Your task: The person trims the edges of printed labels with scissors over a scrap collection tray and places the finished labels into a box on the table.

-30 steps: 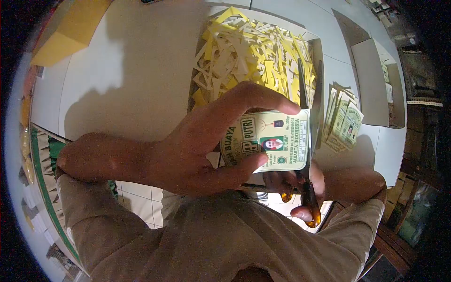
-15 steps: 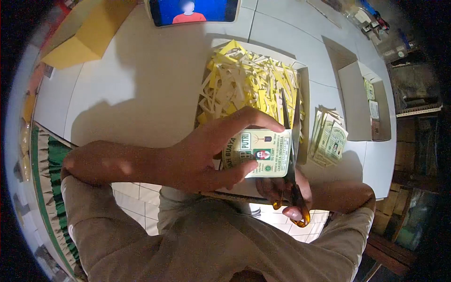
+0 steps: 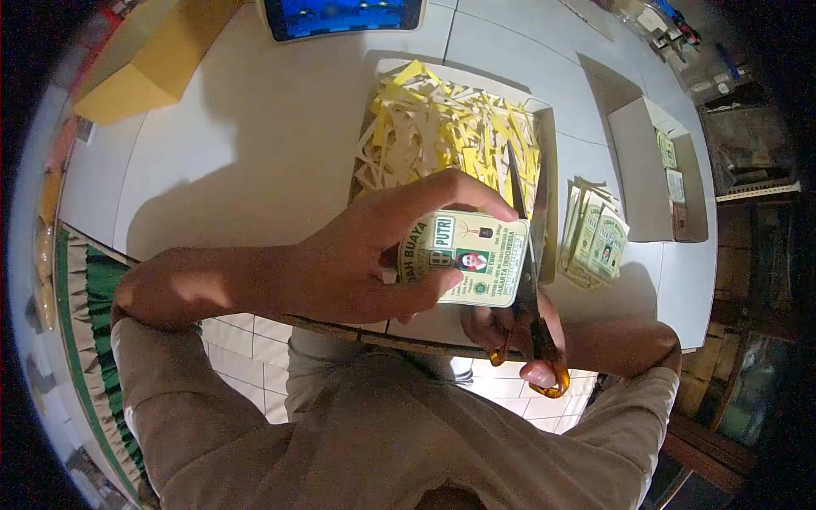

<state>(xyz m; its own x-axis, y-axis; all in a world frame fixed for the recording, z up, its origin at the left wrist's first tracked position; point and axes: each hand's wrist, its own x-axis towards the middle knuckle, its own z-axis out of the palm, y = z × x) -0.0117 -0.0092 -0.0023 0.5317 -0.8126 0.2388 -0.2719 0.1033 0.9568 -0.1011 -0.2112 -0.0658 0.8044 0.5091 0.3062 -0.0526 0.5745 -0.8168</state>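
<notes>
My left hand (image 3: 387, 246) grips a pale green printed label (image 3: 489, 238) with rounded corners, thumb on its face and index finger along the far edge. In my right hand (image 3: 518, 327) is a pair of scissors (image 3: 529, 293) with amber handles, thumb and fingers through the loops. The blades point away from me and lie along the label's right edge. Under and beyond both hands stands a shallow box (image 3: 546, 170) full of yellow and cream paper strips (image 3: 450, 127). A loose pile of similar labels (image 3: 597, 234) lies right of it.
A long open box (image 3: 633, 183) at the right has labels inside. At the top stands a screen device (image 3: 344, 17). A yellow cardboard box (image 3: 140, 81) sits at the upper left of the white tiled table (image 3: 280, 110). Assorted items (image 3: 671, 34) crowd the far right corner.
The scissor blades look closer together than before. The label and both hands sit slightly higher in view, and the screen shows a different picture.
</notes>
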